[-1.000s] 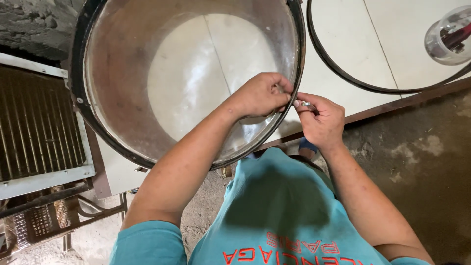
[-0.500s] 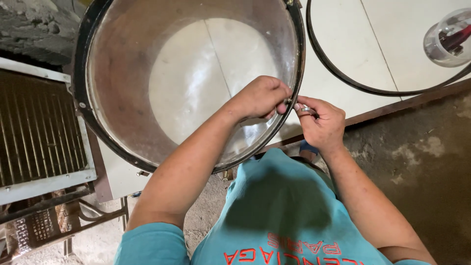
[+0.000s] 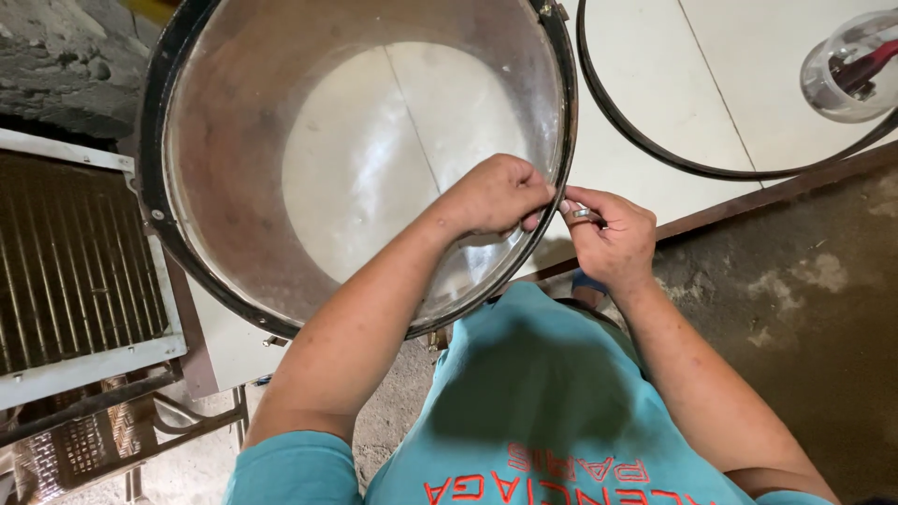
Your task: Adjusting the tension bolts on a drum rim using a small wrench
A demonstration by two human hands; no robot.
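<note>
At the far left a finned metal grille [image 3: 65,271] in a white frame lies beside the work, and we leave it alone. Next to it stands the big steel drum [image 3: 355,159], open-topped and ringed by a black band [image 3: 154,140]. It holds nothing: through its open bottom we see only the pale table [image 3: 655,84] beneath.

Our left hand [image 3: 496,196] reaches inside the drum at its near right rim, fingers curled and pressed against the inner wall. Just across the rim, on the outside, our right hand [image 3: 608,234] meets it, thumb and forefinger pinching a small silvery fastener [image 3: 580,213] tight against the band. We judge the step in hand to be fitting or tightening that piece through the rim, one hand backing it from within while the other works it from without. What comes next would call for steady counter-pressure from the inside hand and a careful turn or push from the outside one, without letting the small part slip.

Further right a loose black hoop [image 3: 636,140] lies on the table, and at the top right corner a clear domed part [image 3: 847,70] with something red inside it.
</note>
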